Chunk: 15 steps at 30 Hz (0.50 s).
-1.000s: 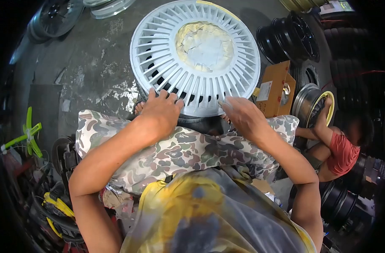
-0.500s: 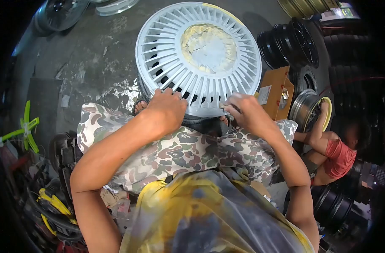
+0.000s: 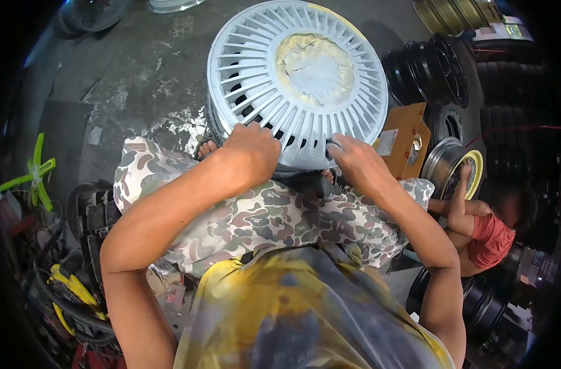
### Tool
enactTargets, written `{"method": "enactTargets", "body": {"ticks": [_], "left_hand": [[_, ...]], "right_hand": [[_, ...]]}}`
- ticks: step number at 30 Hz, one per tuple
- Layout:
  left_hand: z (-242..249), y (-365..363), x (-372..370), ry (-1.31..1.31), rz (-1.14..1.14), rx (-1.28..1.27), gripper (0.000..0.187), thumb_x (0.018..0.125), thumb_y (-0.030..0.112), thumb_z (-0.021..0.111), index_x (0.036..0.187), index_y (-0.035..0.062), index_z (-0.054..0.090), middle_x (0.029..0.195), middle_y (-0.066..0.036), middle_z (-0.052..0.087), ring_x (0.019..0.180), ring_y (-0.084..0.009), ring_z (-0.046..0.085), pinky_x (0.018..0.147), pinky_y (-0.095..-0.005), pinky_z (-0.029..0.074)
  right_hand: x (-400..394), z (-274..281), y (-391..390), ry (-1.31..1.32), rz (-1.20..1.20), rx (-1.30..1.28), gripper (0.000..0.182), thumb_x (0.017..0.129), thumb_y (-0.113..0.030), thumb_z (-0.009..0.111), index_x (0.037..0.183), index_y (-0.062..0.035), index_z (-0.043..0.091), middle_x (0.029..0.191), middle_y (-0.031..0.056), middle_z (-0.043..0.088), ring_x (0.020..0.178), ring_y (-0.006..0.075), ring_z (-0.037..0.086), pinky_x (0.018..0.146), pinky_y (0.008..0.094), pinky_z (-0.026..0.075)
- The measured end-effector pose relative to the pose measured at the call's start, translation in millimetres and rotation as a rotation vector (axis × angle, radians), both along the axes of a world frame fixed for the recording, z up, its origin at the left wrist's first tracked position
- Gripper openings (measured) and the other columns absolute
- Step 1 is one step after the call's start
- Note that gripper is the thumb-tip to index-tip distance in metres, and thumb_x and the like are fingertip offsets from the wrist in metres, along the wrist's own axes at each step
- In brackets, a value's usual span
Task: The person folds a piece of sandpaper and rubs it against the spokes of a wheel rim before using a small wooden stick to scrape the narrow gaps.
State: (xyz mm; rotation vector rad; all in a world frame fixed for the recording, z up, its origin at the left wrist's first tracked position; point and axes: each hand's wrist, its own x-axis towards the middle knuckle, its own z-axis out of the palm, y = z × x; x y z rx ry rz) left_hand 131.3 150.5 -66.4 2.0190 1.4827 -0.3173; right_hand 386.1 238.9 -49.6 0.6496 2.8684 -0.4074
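A pale grey wheel rim (image 3: 373, 92) with many thin spokes lies face up in front of my knees, on top of what looks like a dark tyre. Crinkled cream masking (image 3: 285, 64), partly coated grey, covers its centre. My left hand (image 3: 251, 154) is closed over the near left edge of the rim, its fingers curled on the spoke ends. Just to the right, my right hand (image 3: 360, 161) is bent with its fingers pinched together against the near spokes. Whatever sits in that pinch is mostly hidden by the fingers.
An open cardboard box (image 3: 405, 138) stands right of the wheel. Black rims (image 3: 425, 72) and a gold rim (image 3: 456, 17) lie beyond. At right, a person in a red shirt (image 3: 491, 240) handles a yellow-edged rim (image 3: 443, 161). A yellow-green star-shaped stand (image 3: 37, 172) and hoses are at left.
My right hand has shifted slightly toward the rim's near spokes, its fingers still pinched. My left hand stays on the edge. The whole view has shifted a little.
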Motion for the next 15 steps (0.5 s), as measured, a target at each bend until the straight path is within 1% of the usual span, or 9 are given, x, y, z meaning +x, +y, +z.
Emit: {"method": "enactTargets", "body": {"ticks": [2, 4, 7, 8, 10, 11, 12, 14, 15], "left_hand": [[2, -2, -1, -0.032, 0.013, -0.011, 0.033, 0.092, 0.016, 0.059, 0.121, 0.0023, 0.070, 0.125, -0.017, 0.069, 0.121, -0.0344, 0.061, 0.101, -0.0472, 0.050], [0, -6, 2, -0.028, 0.021, -0.012, 0.035, 0.092, 0.016, 0.060, 0.122, 0.0025, 0.069, 0.126, -0.017, 0.068, 0.122, -0.0342, 0.061, 0.101, -0.0474, 0.050], [4, -2, 5, 0.006, -0.002, -0.028, 0.037, 0.091, 0.016, 0.062, 0.124, 0.0025, 0.068, 0.126, -0.016, 0.068, 0.124, -0.0338, 0.060, 0.102, -0.0475, 0.049], [6, -1, 5, 0.025, -0.014, -0.056, 0.037, 0.091, 0.016, 0.063, 0.125, 0.0024, 0.067, 0.126, -0.016, 0.068, 0.124, -0.0336, 0.060, 0.102, -0.0475, 0.049], [4, -4, 4, 0.029, -0.007, -0.039, 0.038, 0.091, 0.016, 0.064, 0.125, 0.0021, 0.067, 0.126, -0.016, 0.068, 0.124, -0.0334, 0.060, 0.101, -0.0473, 0.049], [3, -5, 5, 0.029, -0.009, -0.017, 0.038, 0.090, 0.016, 0.065, 0.126, 0.0018, 0.066, 0.126, -0.016, 0.068, 0.123, -0.0332, 0.060, 0.100, -0.0470, 0.050], [2, -5, 5, 0.024, -0.004, -0.017, 0.038, 0.090, 0.016, 0.065, 0.126, 0.0018, 0.066, 0.126, -0.016, 0.068, 0.123, -0.0332, 0.060, 0.100, -0.0470, 0.050], [0, -5, 3, -0.005, -0.002, 0.027, 0.033, 0.091, 0.017, 0.064, 0.121, 0.0016, 0.068, 0.121, -0.017, 0.070, 0.119, -0.0340, 0.063, 0.096, -0.0471, 0.052], [1, -2, 3, -0.002, -0.001, 0.026, 0.033, 0.091, 0.017, 0.064, 0.121, 0.0016, 0.068, 0.121, -0.017, 0.070, 0.119, -0.0340, 0.063, 0.096, -0.0471, 0.052]], "right_hand": [[0, 9, -6, -0.005, 0.005, -0.004, 0.018, 0.084, -0.001, 0.064, 0.100, 0.0048, 0.065, 0.119, 0.0258, 0.063, 0.105, 0.0446, 0.064, 0.087, 0.0501, 0.054], [1, 21, -15, -0.007, -0.085, -0.026, 0.019, 0.084, -0.001, 0.064, 0.102, 0.0053, 0.065, 0.119, 0.0268, 0.063, 0.100, 0.0455, 0.065, 0.088, 0.0501, 0.054], [-1, -6, -1, -0.054, -0.094, -0.037, 0.015, 0.088, -0.003, 0.064, 0.101, 0.0054, 0.067, 0.113, 0.0257, 0.065, 0.095, 0.0445, 0.066, 0.085, 0.0500, 0.054], [-4, -5, 5, -0.050, -0.088, -0.031, 0.015, 0.088, -0.003, 0.064, 0.101, 0.0054, 0.067, 0.113, 0.0257, 0.065, 0.095, 0.0445, 0.066, 0.085, 0.0500, 0.054], [-5, 2, 12, 0.107, -0.154, -0.231, 0.013, 0.092, -0.005, 0.067, 0.101, 0.0040, 0.068, 0.088, 0.0184, 0.062, 0.081, 0.0392, 0.064, 0.072, 0.0432, 0.051], [-6, 16, 16, 0.113, -0.273, -0.387, 0.016, 0.095, -0.011, 0.070, 0.099, 0.0049, 0.072, 0.082, 0.0174, 0.064, 0.074, 0.0327, 0.062, 0.068, 0.0379, 0.049], [-9, 30, 17, 0.107, -0.269, -0.387, 0.016, 0.095, -0.011, 0.070, 0.099, 0.0049, 0.072, 0.082, 0.0174, 0.064, 0.074, 0.0327, 0.062, 0.068, 0.0379, 0.049], [-11, 49, 15, 0.166, -0.378, -0.371, 0.017, 0.095, -0.011, 0.071, 0.101, 0.0052, 0.073, 0.083, 0.0168, 0.065, 0.069, 0.0277, 0.059, 0.067, 0.0346, 0.047], [-14, 49, 9, 0.179, -0.275, -0.285, 0.014, 0.095, -0.007, 0.069, 0.101, 0.0046, 0.070, 0.085, 0.0170, 0.063, 0.073, 0.0326, 0.062, 0.068, 0.0391, 0.049]]}}
